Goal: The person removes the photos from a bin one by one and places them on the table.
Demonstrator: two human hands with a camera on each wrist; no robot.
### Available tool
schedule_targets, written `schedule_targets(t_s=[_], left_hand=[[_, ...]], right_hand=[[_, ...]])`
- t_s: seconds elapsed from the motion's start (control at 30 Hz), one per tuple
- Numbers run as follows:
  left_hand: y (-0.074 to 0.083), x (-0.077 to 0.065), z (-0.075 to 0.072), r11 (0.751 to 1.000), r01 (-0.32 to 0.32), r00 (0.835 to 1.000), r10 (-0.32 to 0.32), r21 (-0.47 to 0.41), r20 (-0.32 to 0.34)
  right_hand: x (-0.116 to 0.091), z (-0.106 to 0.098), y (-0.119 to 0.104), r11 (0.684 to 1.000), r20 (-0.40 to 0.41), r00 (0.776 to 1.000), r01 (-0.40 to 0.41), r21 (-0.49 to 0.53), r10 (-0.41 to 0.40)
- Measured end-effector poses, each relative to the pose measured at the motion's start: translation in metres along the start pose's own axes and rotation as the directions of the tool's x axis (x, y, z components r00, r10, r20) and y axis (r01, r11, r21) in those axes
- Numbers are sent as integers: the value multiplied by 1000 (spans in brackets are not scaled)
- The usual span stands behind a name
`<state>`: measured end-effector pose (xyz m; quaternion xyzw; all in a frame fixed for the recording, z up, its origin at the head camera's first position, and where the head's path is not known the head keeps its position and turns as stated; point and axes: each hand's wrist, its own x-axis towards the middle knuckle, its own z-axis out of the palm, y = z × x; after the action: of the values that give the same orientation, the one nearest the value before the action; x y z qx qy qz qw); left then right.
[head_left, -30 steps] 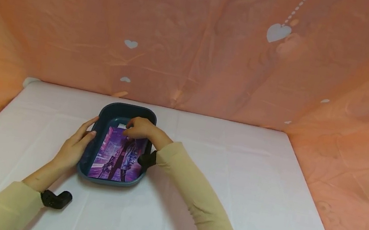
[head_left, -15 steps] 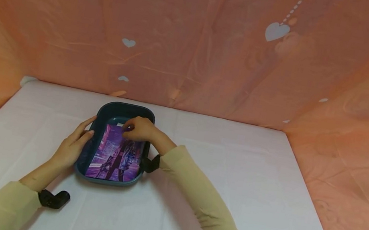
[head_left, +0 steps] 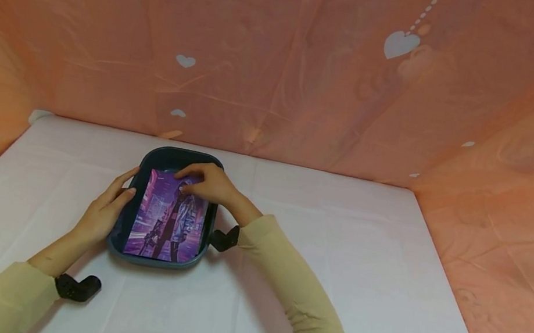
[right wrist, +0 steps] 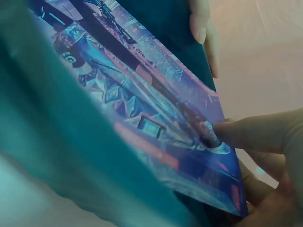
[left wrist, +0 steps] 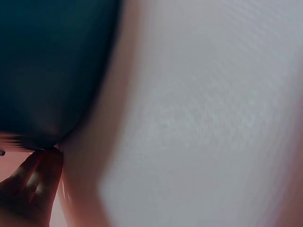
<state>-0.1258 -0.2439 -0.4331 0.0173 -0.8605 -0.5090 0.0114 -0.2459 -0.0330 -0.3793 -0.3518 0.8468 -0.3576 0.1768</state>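
Showing pink-streaked purple: rectangular card (head_left: 160, 219)

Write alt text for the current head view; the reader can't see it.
A person's right hand pinches the far edge of a purple illustrated card in a dark teal tray, while the left hand holds the tray's left side. The tray sits on a white-covered table before an orange backdrop with pale hearts.
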Motion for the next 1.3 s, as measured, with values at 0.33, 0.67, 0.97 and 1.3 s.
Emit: schedule_targets(t_s=[0.33,0.67,0.97,1.3], left_hand=[[-4,0,1,1000,-15,1000,15,-2,-6],[-3,1,-1,1000,-4,1000,4,-2,-1],[-2,-1,-1,1000,21,1000,-20,-14,5],[4,-4,-1,1000,8,1000,-8,-8,-22]], right_hand=[[-1,-2,6,983,-49,998,-19,185,28],[-1,-13,14,940,-48,996,-58,335,79],[-5,-33,25,919,-51,988,-118,377,148],[-14,-56,44,923,-73,982,-137,360,174]])
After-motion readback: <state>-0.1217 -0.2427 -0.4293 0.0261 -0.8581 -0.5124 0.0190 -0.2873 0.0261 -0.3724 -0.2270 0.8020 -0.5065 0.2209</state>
